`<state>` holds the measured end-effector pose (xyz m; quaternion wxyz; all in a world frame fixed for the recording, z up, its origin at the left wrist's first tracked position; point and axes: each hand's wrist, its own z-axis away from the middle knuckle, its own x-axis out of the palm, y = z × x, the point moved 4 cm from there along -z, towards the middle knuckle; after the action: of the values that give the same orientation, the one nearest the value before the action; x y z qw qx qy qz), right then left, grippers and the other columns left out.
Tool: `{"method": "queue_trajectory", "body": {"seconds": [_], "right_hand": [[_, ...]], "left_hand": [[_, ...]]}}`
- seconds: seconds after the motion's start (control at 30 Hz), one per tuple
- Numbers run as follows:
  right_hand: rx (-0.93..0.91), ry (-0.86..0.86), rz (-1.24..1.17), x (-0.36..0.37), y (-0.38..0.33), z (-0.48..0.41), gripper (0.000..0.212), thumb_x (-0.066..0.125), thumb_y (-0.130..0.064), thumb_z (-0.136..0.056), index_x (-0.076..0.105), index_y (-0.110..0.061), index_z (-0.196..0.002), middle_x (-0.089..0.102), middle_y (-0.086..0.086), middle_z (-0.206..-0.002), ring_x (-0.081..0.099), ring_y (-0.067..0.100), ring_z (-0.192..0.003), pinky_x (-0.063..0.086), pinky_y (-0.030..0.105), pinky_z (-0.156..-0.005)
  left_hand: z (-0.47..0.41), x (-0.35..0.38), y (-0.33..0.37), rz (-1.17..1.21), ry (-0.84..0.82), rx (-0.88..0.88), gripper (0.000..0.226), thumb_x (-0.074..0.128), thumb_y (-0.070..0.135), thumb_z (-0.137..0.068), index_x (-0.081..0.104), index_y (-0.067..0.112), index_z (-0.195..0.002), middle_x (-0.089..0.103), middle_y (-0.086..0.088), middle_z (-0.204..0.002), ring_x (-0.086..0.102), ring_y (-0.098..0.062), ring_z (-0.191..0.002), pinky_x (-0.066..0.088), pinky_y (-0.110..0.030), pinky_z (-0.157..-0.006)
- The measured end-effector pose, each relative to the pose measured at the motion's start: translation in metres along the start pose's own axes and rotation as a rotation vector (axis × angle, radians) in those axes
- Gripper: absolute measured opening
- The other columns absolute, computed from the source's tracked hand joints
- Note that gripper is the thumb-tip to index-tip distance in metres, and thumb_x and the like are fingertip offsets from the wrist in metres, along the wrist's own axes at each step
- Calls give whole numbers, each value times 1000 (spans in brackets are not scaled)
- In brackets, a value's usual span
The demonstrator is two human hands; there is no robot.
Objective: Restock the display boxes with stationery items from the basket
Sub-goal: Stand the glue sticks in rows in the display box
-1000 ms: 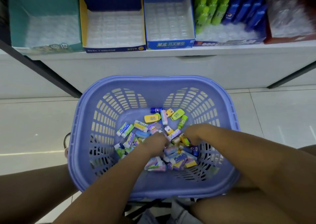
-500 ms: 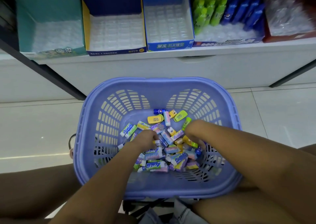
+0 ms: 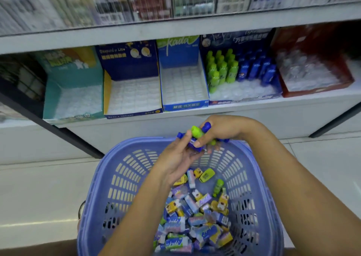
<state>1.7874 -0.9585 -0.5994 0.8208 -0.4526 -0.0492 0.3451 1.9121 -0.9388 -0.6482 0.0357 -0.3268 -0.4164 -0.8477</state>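
A purple plastic basket (image 3: 109, 179) sits in front of me with a heap of small wrapped erasers (image 3: 192, 224) in its bottom. Above its far rim my right hand (image 3: 220, 132) grips a bunch of small green and blue bottle-shaped items (image 3: 197, 133). My left hand (image 3: 175, 158) is palm up just below them, its fingers touching the bunch. On the shelf stand display boxes: a teal one (image 3: 73, 91), a navy and yellow one (image 3: 132, 95), a blue one (image 3: 183, 87), and a dark blue one (image 3: 242, 91) partly filled with green and blue bottles.
A red display box (image 3: 312, 76) with clear items stands at the shelf's right end. A higher shelf (image 3: 175, 29) carries blurred packaged goods. A dark metal shelf leg (image 3: 58, 130) slants down at the left. Pale floor tiles surround the basket.
Both hands rose out of the eraser heap to above the basket's far rim, the right one carrying green and blue bottle items. The view tilted up, showing more shelf.
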Motion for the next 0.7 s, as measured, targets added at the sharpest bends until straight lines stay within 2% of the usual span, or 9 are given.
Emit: {"method": "queue_trajectory", "body": {"seconds": [0.13, 0.2, 0.27, 0.37, 0.47, 0.6, 0.67, 0.7], "right_hand": [[-31, 96, -140, -27, -13, 26, 21, 67, -11, -84, 64, 2, -101, 70, 22, -87, 68, 24, -64, 59, 26, -61], [-46, 224, -17, -43, -18, 37, 21, 76, -13, -77, 64, -5, -92, 70, 11, -71, 65, 19, -56, 56, 25, -54], [-63, 353, 220, -57, -22, 47, 23, 82, -21, -69, 67, -13, -84, 61, -5, -53, 55, 10, -46, 46, 21, -49], [-129, 454, 271, -68, -25, 57, 24, 83, -28, -68, 71, -15, -84, 58, -8, -51, 51, 6, -47, 43, 19, -50], [-287, 567, -33, -80, -25, 65, 20, 77, -21, -75, 68, -6, -86, 59, -6, -48, 52, 2, -44, 40, 13, -45], [-442, 633, -549, -90, -20, 63, 18, 68, -7, -81, 66, -1, -98, 59, 5, -63, 53, 7, -52, 45, 16, -52], [-447, 788, -634, -99, -14, 60, 24, 71, -8, -79, 65, 0, -102, 60, 5, -67, 54, 7, -53, 45, 15, -53], [-434, 922, -582, -105, -10, 61, 26, 74, -10, -76, 66, -2, -100, 61, 5, -68, 54, 6, -54, 44, 15, -52]], "left_hand": [[-5, 30, 17, 36, 67, 124, 37, 50, 28, -89, 62, 2, -112, 68, -16, -109, 66, -26, -95, 52, -41, -91], [-9, 41, 26, 2, 69, 159, 32, 56, 23, -87, 63, 1, -109, 71, -13, -101, 69, -20, -88, 56, -38, -86], [-13, 50, 32, -80, 99, 169, 29, 58, 19, -89, 62, 1, -111, 70, -10, -100, 69, -14, -83, 59, -32, -76], [-20, 62, 43, -175, 120, 194, 20, 59, 17, -90, 67, 7, -106, 71, -5, -92, 68, -11, -77, 55, -22, -62], [-26, 71, 58, -152, 132, 252, 18, 60, 20, -90, 66, 10, -104, 72, -5, -91, 69, -13, -81, 53, -20, -61], [-35, 87, 65, -58, 126, 311, 25, 61, 17, -90, 64, 5, -112, 71, -8, -95, 69, -13, -79, 54, -21, -64], [-40, 91, 63, -50, 143, 288, 24, 61, 18, -91, 64, 5, -110, 72, -8, -95, 69, -13, -80, 55, -22, -64], [-42, 91, 61, -52, 157, 270, 20, 61, 18, -91, 65, 6, -107, 73, -8, -94, 69, -13, -80, 55, -23, -64]]}}
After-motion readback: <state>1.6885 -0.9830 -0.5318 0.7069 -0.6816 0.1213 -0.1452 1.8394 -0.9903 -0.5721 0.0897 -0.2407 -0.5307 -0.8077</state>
